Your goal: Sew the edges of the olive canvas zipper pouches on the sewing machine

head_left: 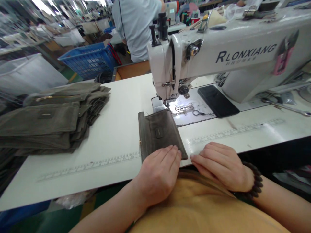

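A dark olive-brown fabric pouch piece (167, 124) with a small label patch lies on the sewing table, its far edge under the needle and presser foot (167, 104). A zipper pull shows at its left side. My left hand (160, 168) is closed over the near end of the piece, fingers pressed together on it, thumb hidden. Just right of the piece, my right hand (221, 165) rests at the table's front edge with fingers curled together. Whatever lies under those fingers is hidden. A dark bead bracelet (254, 181) circles the right wrist.
The white sewing machine (218, 48) stands across the back right. A black phone (217, 100) lies beside its bed. Similar fabric pieces (48, 119) are stacked at left. Ruler scales (97, 166) mark the tabletop. Behind are a blue crate (89, 60) and a person in a light shirt (138, 29).
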Tool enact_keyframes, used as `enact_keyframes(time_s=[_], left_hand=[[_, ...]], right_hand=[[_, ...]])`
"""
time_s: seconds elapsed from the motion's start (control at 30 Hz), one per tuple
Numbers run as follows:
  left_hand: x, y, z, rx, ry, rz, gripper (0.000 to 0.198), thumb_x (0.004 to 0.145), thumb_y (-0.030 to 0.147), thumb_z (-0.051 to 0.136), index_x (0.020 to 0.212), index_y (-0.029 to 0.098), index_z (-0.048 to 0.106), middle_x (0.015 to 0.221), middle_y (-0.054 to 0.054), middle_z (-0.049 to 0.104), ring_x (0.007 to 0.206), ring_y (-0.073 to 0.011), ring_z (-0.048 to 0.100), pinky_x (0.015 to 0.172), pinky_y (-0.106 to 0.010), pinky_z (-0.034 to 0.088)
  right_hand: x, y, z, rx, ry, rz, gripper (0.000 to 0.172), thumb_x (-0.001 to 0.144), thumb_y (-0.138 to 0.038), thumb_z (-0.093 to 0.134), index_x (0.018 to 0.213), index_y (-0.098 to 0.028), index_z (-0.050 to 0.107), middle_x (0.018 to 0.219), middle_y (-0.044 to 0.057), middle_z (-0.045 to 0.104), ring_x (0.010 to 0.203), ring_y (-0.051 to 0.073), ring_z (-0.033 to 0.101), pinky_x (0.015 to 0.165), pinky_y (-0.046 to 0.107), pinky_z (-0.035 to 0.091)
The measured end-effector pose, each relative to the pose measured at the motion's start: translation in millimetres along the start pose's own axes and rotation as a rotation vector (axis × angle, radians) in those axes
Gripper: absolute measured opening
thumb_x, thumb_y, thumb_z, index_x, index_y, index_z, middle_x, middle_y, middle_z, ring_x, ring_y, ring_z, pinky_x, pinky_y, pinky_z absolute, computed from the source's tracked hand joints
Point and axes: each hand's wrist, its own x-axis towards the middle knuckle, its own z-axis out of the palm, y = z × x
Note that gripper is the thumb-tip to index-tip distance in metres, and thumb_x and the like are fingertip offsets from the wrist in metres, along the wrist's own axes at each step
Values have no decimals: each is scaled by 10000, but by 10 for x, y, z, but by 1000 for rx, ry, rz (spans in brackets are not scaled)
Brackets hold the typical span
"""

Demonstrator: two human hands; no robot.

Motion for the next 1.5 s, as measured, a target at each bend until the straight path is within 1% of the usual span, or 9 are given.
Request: enact_keyframes(time_s=[0.07, 0.17, 0.3, 0.47, 0.73, 0.87, 1.0, 1.17, 1.5], left_hand=[[9, 0, -11, 2, -9, 5, 275, 830, 85, 355, 912, 25, 610, 939, -154, 654, 868, -225, 616, 723, -328, 543], [22, 15, -14, 15, -15, 18, 291, 830, 75, 335, 920, 16, 606, 936, -162, 651, 870, -226, 615, 729, -331, 539], [12, 21, -28, 21, -25, 18, 309, 838, 71, 314, 937, 19, 601, 956, -157, 646, 887, -223, 609, 755, -330, 531], [-50, -49, -32, 10, -46, -3, 330, 848, 68, 294, 980, 30, 593, 1017, -148, 630, 978, -233, 575, 821, -347, 508], [-94, -173, 151, 24, -121, 94, 344, 814, 37, 283, 959, 22, 595, 991, -163, 637, 952, -219, 589, 823, -331, 500], [-89, -207, 152, 22, -146, 108, 354, 808, 33, 277, 968, 27, 594, 1002, -157, 635, 961, -227, 586, 824, -335, 494], [-62, -253, 165, 35, -157, 102, 369, 804, 22, 264, 955, 24, 600, 992, -160, 639, 949, -231, 593, 825, -332, 493], [-11, -372, 267, 47, -146, 99, 365, 802, 24, 270, 942, 17, 607, 979, -172, 640, 940, -251, 598, 818, -345, 502], [148, -690, 395, 48, -141, 150, 332, 795, 21, 291, 937, 0, 589, 961, -195, 640, 927, -269, 604, 791, -370, 518]], right_hand=[[-8, 34, 13, -15, 0, 32, 216, 780, -104, 536, 993, -95, 501, 712, 48, 558, 651, 134, 456, 583, 277, 389], [8, 60, 62, -55, -10, -32, 231, 806, -106, 487, 1037, -89, 489, 752, 64, 572, 670, 142, 485, 583, 290, 392], [72, 33, 81, -85, 11, -129, 172, 817, -76, 420, 950, -62, 529, 656, 57, 562, 599, 141, 486, 524, 291, 356], [112, -21, 53, -100, -23, -123, 161, 802, -36, 404, 828, -39, 563, 617, 62, 546, 557, 143, 454, 488, 302, 306], [86, 50, 241, -156, -189, -98, 266, 829, -45, 326, 725, -92, 567, 616, 44, 476, 562, 143, 405, 532, 324, 268], [126, 79, 262, -156, -240, -115, 285, 823, -41, 306, 710, -101, 561, 646, 53, 479, 580, 154, 406, 549, 333, 257], [164, 111, 271, -146, -328, -79, 312, 818, -45, 272, 708, -114, 555, 669, 60, 489, 604, 168, 401, 571, 338, 258], [257, 240, 307, -135, -366, -56, 257, 795, -48, 325, 689, -119, 548, 641, 47, 471, 585, 167, 372, 566, 325, 244], [491, 666, 399, -99, -452, -106, 169, 806, -85, 407, 730, -118, 555, 658, 27, 499, 599, 160, 385, 571, 305, 237]])
